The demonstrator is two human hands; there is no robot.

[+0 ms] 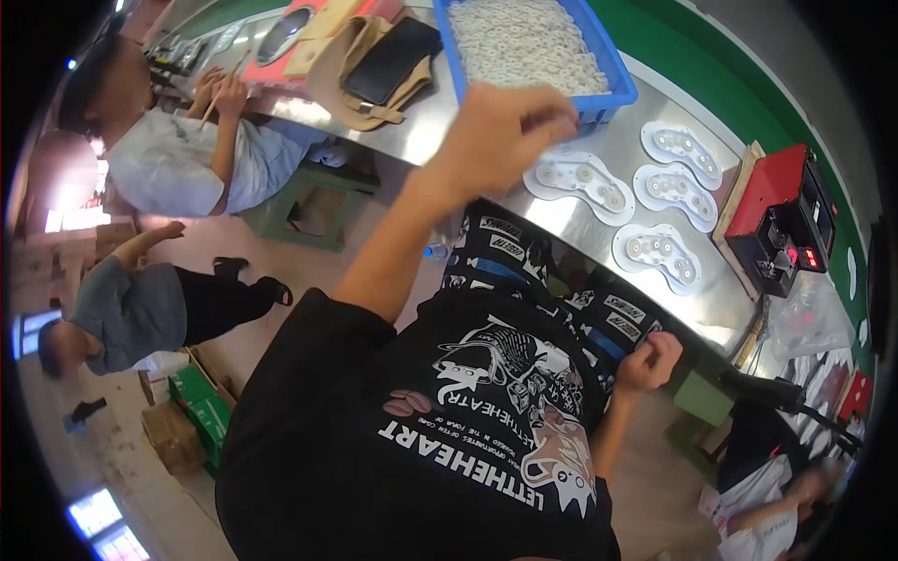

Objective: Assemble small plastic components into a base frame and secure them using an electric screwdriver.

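My left hand [510,136] is raised over the bench's near edge, just in front of a blue plastic bin [613,98] full of small white ring-like parts [524,47]. Its fingers are curled together and slightly blurred; whatever they may hold is hidden. By my right thigh, below the bench edge, my right hand [650,360] has its fingers bent closed, and their inside cannot be seen. Several white curved plastic pieces [585,184] with round metal-looking discs lie on the steel bench [599,238], the nearest just right of my left hand.
A red and black device [781,220] with a lit red display stands at the bench's right end, beside a clear plastic bag [809,318]. Left of the bin lie a black phone [393,64] and a tan bag [360,98]. Co-workers sit at left [178,154] and lower right [767,496].
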